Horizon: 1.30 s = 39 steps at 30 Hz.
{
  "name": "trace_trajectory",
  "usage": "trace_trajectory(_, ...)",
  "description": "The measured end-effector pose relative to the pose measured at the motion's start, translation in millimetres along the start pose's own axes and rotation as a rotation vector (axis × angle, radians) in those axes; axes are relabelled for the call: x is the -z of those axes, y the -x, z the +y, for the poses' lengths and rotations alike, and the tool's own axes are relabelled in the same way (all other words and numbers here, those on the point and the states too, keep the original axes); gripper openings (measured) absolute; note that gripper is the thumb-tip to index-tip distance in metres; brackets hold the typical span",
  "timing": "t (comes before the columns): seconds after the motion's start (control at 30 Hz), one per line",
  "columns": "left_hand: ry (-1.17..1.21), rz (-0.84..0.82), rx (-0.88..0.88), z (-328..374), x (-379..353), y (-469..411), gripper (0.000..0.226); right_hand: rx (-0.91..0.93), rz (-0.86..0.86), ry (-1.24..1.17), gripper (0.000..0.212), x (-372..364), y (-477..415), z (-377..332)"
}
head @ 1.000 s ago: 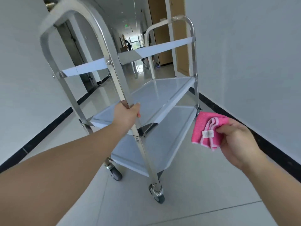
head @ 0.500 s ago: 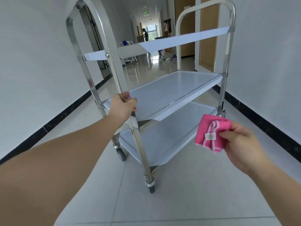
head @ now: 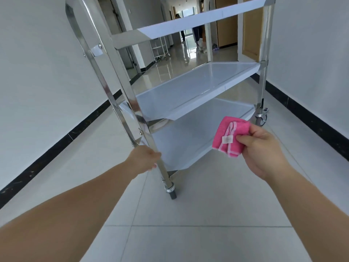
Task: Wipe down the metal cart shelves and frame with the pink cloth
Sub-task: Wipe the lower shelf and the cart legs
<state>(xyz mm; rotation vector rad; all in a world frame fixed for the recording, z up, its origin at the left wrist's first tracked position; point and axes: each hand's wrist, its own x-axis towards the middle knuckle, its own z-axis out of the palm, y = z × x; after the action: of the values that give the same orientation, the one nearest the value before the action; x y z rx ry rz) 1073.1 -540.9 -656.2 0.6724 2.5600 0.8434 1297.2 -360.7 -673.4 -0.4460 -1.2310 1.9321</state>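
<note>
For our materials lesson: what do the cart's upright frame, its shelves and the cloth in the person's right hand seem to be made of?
Upright frame: polished metal, likely stainless steel; it mirrors the corridor.
Shelves: probably sheet metal, though the matte pale bluish-grey surface could be a protective film; unclear.
Pink cloth: soft looped fabric, terry or microfibre, with a lighter stitched edge and a sewn label.

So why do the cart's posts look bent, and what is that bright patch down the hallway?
Head view: the wide-angle lens bows the shiny metal cart frame and the walls; daylight from the far end glares off the glossy floor tiles; the folded pink cloth in the right hand stays fairly sharp.
</note>
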Motion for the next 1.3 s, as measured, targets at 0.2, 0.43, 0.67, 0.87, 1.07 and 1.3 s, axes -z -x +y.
trace_trajectory(0.2, 0.113, -0.206, -0.295, 41.7, -77.4, 7.6, 0.014, -0.062, 0.025, 0.085, 0.046, 23.1, -3.9, 8.7)
trace_trajectory(0.43, 0.34, -0.441, -0.569, 70.1, -124.8, -28.2, 0.011, -0.156, 0.139, 0.39, 0.037, 24.3, -28.1, 25.5)
trace_trajectory(0.67, 0.526, -0.521, -0.55, 55.9, -115.8, -81.4, 0.016, -0.261, 0.175, 0.775, 0.026, -26.2, -74.8, 37.7)
trace_trajectory(0.87, 0.598, -0.494, -0.571, 52.2, -138.1, -104.3, 0.005, -0.319, 0.145, 0.931, 0.024, -16.6, -110.9, 51.7)
trace_trajectory(1.07, 0.605, -0.517, -0.529, 58.3, -173.9, -129.0, 0.028, -0.328, 0.135, 0.848, 0.032, 29.4, -144.8, 76.4)
trace_trajectory(1.3, 0.244, -0.43, -0.534, 70.8, -201.3, -158.3, 0.037, -0.37, 0.114, 0.931, 0.027, 88.6, -168.9, 67.3)
